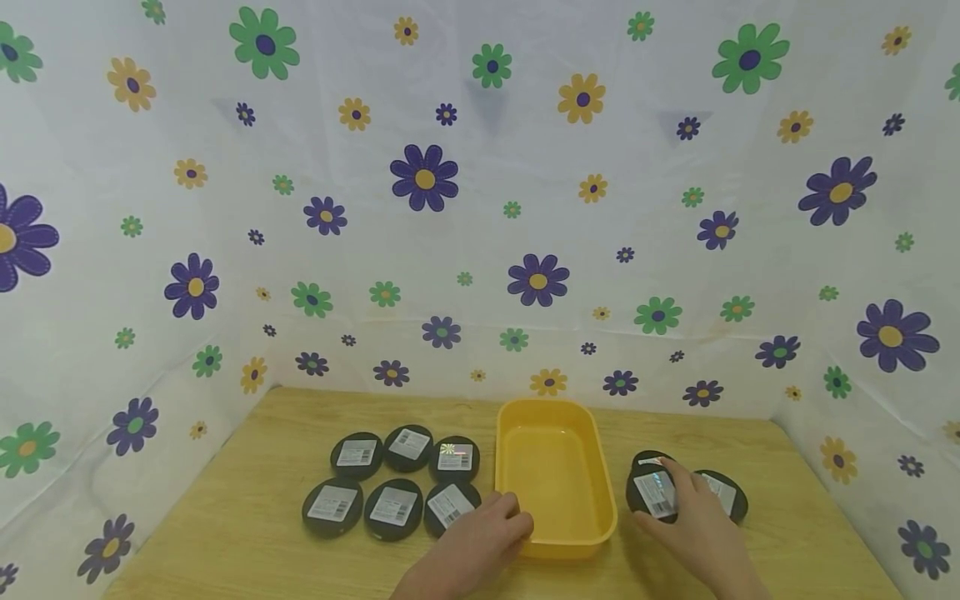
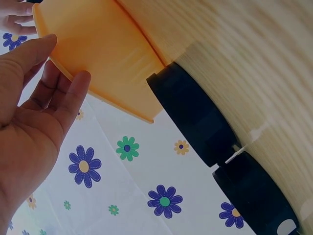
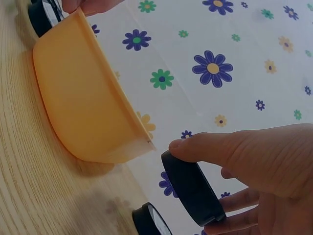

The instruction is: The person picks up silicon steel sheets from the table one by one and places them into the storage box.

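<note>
A yellow plastic tub [image 1: 555, 546] stands on the table. At its front left corner my left hand [image 1: 487, 537] holds the rim, with fingertips on the edge in the left wrist view. My right hand [image 1: 697, 521] grips a round black tin [image 3: 190, 188] by its edges, thumb on one side and fingers on the other. That tin carries a white label and is raised off the table, right of the tub. Beneath and beside it, partly covered, are a black tin [image 1: 652, 457] behind and another black tin [image 1: 731, 496] to the right.
Left of the tub, several round black tins [image 1: 393, 510] with white labels lie in two rows. The nearest black tin [image 1: 450, 504] sits close to my left hand. A flower-patterned white curtain [image 1: 480, 250] surrounds the wooden table [image 1: 247, 500] at the back and sides.
</note>
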Available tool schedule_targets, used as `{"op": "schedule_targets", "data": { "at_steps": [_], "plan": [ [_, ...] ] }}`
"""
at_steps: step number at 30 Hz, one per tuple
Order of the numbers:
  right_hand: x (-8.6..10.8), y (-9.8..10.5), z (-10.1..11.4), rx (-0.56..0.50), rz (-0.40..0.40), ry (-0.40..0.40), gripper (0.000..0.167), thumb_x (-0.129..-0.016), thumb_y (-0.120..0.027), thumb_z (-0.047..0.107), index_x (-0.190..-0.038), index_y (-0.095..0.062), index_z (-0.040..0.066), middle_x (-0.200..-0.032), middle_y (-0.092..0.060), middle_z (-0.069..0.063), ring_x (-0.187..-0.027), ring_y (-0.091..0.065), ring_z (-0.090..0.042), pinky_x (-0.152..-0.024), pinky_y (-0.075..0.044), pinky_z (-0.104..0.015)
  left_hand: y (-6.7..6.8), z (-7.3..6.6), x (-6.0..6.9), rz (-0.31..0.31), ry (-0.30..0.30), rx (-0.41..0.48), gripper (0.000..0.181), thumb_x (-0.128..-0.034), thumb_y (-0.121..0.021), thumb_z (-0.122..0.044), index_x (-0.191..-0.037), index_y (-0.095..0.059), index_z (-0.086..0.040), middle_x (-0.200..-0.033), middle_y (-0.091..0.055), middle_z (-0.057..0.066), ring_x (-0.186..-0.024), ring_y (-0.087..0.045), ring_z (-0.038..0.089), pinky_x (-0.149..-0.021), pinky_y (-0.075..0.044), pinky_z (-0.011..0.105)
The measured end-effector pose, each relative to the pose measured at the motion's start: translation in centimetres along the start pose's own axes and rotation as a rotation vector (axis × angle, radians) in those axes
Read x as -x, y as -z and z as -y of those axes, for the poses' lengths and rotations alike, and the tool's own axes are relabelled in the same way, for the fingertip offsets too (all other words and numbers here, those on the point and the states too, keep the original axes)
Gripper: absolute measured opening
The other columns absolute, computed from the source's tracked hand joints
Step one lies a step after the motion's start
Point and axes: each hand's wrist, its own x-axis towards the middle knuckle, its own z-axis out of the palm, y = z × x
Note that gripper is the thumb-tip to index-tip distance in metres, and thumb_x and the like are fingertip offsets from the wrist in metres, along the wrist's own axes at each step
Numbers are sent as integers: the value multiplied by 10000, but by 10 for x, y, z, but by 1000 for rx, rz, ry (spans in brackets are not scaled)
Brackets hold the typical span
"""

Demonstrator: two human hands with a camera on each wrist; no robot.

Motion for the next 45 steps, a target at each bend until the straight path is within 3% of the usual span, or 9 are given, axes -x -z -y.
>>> {"op": "schedule_targets", "data": {
  "at_steps": [14, 22, 29, 36, 45],
  "plan": [
    [2, 5, 12, 19, 31, -23, 979, -768, -772, 581, -1470, -375, 27, -1354, -463, -350, -1134, -566, -467, -838, -495, -649, 2, 0, -1, 37, 34, 35, 104, -947, -665, -151, -974, -617, -239, -876, -434, -124, -796, -420, 35, -706, -407, 141],
    [5, 4, 20, 8, 30, 12, 938, -784, -781, 529, -1462, -391, 12, -1398, -432, -359, -1188, -526, -518, -872, -471, -663, 0, 1, -1, 6, 5, 4, 106, -939, -673, -149, -956, -609, -232, -866, -432, -121, -787, -416, 37, -693, -402, 133],
    [6, 1, 23, -2, 20, 41, 912, -788, -783, 515, -1458, -404, 27, -1419, -428, -348, -1203, -511, -521, -873, -470, -660, 1, 1, 0, 17, 11, 19, 117, -929, -681, -154, -961, -610, -241, -878, -438, -127, -793, -416, 28, -698, -403, 136],
    [5, -1, 28, 4, 30, 29, 927, -770, -793, 535, -1463, -413, 51, -1415, -438, -329, -1216, -507, -507, -885, -466, -658, -2, 3, 0, -41, -34, -5, 136, -910, -701, -143, -926, -596, -229, -851, -418, -114, -760, -392, 30, -654, -370, 120],
    [5, -5, 32, 3, -12, 86, 879, -768, -813, 485, -1431, -451, 34, -1372, -485, -309, -1157, -563, -454, -875, -488, -626, 0, 2, -1, -2, -5, 22, 103, -931, -683, -159, -939, -603, -225, -846, -415, -120, -756, -387, 24, -650, -376, 127]
  ]
}}
